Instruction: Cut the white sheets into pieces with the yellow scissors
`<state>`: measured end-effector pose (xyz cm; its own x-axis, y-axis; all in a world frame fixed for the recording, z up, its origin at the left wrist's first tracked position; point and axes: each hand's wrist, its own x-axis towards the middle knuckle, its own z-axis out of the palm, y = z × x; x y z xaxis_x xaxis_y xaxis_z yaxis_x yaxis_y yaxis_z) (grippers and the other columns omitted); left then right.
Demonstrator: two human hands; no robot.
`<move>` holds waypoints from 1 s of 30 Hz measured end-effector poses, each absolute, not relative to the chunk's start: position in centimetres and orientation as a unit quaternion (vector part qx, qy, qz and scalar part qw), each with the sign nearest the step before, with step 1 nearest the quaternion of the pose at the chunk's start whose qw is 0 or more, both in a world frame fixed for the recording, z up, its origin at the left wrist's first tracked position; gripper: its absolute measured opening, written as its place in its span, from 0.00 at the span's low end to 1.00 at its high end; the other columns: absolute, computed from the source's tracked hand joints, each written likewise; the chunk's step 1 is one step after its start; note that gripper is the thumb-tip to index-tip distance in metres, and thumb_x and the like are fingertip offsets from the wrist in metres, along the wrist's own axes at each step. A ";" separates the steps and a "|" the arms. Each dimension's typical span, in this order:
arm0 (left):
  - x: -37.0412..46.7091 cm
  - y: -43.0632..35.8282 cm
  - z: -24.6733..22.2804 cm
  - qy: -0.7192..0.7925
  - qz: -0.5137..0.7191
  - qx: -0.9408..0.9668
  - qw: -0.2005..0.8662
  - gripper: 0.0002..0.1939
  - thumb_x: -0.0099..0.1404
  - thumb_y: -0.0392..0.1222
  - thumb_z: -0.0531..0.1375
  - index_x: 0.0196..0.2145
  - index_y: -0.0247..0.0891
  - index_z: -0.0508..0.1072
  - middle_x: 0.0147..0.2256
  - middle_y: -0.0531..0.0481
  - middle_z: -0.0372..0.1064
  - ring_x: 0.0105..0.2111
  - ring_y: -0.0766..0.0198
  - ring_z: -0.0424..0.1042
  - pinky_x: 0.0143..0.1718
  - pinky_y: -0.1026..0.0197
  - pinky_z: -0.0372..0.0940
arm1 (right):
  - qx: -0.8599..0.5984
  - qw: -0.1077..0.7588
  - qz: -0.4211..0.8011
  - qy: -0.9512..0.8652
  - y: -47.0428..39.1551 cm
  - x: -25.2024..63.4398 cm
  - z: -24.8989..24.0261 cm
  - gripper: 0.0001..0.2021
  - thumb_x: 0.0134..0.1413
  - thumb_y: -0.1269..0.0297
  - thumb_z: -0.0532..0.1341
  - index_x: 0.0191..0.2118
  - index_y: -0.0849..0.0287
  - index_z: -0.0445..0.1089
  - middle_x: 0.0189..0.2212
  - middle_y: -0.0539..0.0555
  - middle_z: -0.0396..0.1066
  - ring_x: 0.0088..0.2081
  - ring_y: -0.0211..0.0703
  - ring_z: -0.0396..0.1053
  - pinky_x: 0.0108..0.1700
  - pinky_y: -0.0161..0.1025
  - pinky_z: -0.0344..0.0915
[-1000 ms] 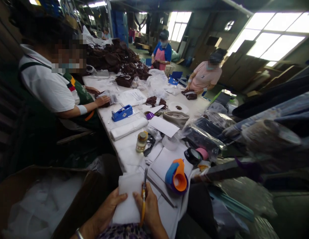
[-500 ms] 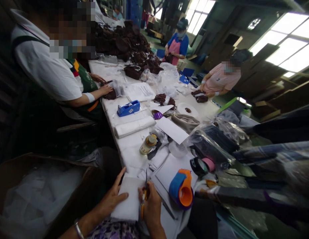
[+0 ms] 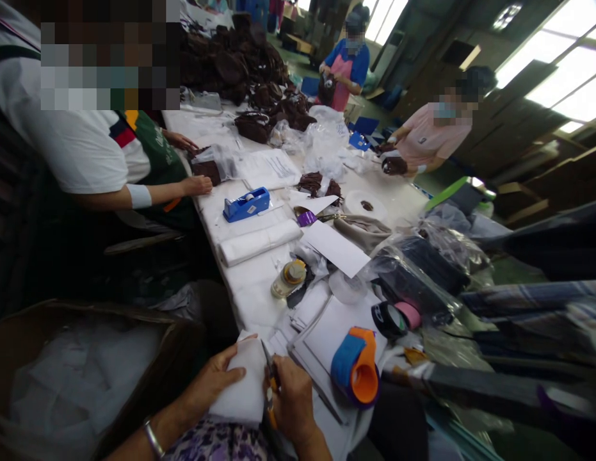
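My left hand [image 3: 219, 379] is closed on a folded white sheet [image 3: 244, 390], thumb on top and fingers at its far edge. It looks soft, like foam or thin padding, though I cannot tell the material. In my right hand [image 3: 294, 392] is a pair of scissors [image 3: 270, 379] with yellow-orange handles. The blades point away from me and lie along the right edge of the white sheet. Whether the blades are apart is hard to make out. Below the sheet shows purple patterned cloth [image 3: 216, 442].
A cardboard box [image 3: 175, 346] of white sheets stands at left. On the table are a glass jar [image 3: 289, 280], a blue tape dispenser [image 3: 246, 205], a white roll [image 3: 260, 243] and an orange-blue tape dispenser [image 3: 356, 368]. Co-workers handle brown bags [image 3: 205, 171] around the table.
The scissors' blades have swung from nearly upright to tilted left, against the sheet's edge. The sheet is tilted more. A co-worker's hand at left has drawn back along the brown bag.
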<state>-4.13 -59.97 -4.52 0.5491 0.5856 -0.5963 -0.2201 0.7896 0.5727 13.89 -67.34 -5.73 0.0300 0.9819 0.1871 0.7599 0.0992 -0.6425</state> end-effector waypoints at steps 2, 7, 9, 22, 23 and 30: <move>-4.1 -59.7 -4.3 0.406 0.235 0.225 0.854 0.44 0.55 0.37 0.68 0.66 0.41 0.55 0.42 0.42 0.78 0.30 0.56 0.76 0.32 0.58 0.69 | -0.643 0.309 0.209 -0.669 -67.2 14.0 -5.4 0.12 0.44 0.77 0.54 0.36 0.57 0.64 0.27 0.50 0.67 0.29 0.42 0.66 0.32 0.38 0.55; -4.4 -59.1 -3.0 0.449 0.240 0.241 0.826 0.41 0.52 0.36 0.70 0.63 0.40 0.63 0.46 0.41 0.77 0.33 0.56 0.76 0.33 0.59 0.69 | -0.618 0.266 0.219 -0.706 -68.2 14.1 -4.4 0.11 0.43 0.77 0.54 0.34 0.56 0.63 0.26 0.49 0.66 0.28 0.42 0.65 0.31 0.38 0.52; -4.6 -59.0 -2.7 0.455 0.234 0.243 0.824 0.40 0.52 0.36 0.70 0.61 0.39 0.65 0.46 0.40 0.77 0.37 0.55 0.76 0.38 0.58 0.69 | -0.605 0.219 0.214 -0.735 -68.9 14.0 -4.2 0.13 0.40 0.76 0.55 0.35 0.55 0.63 0.27 0.49 0.68 0.29 0.43 0.65 0.32 0.40 0.51; -7.2 -59.9 -4.5 0.398 0.186 0.225 0.870 0.17 0.63 0.39 0.58 0.47 0.31 0.77 0.45 0.40 0.77 0.44 0.54 0.74 0.45 0.58 0.66 | -0.580 0.080 0.218 -0.781 -70.0 14.4 -4.9 0.13 0.45 0.71 0.60 0.39 0.53 0.62 0.35 0.50 0.70 0.35 0.46 0.66 0.34 0.42 0.50; -7.2 -59.9 -4.2 0.384 0.188 0.203 0.881 0.18 0.64 0.42 0.57 0.48 0.31 0.77 0.46 0.39 0.77 0.46 0.53 0.73 0.47 0.56 0.65 | -0.577 0.080 0.210 -0.785 -70.1 14.5 -4.9 0.12 0.47 0.70 0.60 0.39 0.53 0.62 0.35 0.50 0.70 0.35 0.46 0.66 0.34 0.42 0.50; -6.0 -60.4 -3.8 0.407 0.143 0.243 0.869 0.18 0.63 0.45 0.63 0.46 0.30 0.75 0.35 0.44 0.77 0.33 0.60 0.73 0.35 0.61 0.64 | -0.545 0.086 0.181 -0.814 -70.0 14.9 -4.1 0.07 0.52 0.68 0.61 0.36 0.55 0.62 0.34 0.51 0.69 0.36 0.46 0.65 0.36 0.42 0.53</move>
<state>-6.02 -60.38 -3.81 0.6283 0.4464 -0.6372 -0.0517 0.8411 0.5384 14.91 -69.95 -4.08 -0.3904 0.9189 -0.0566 0.8563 0.3398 -0.3889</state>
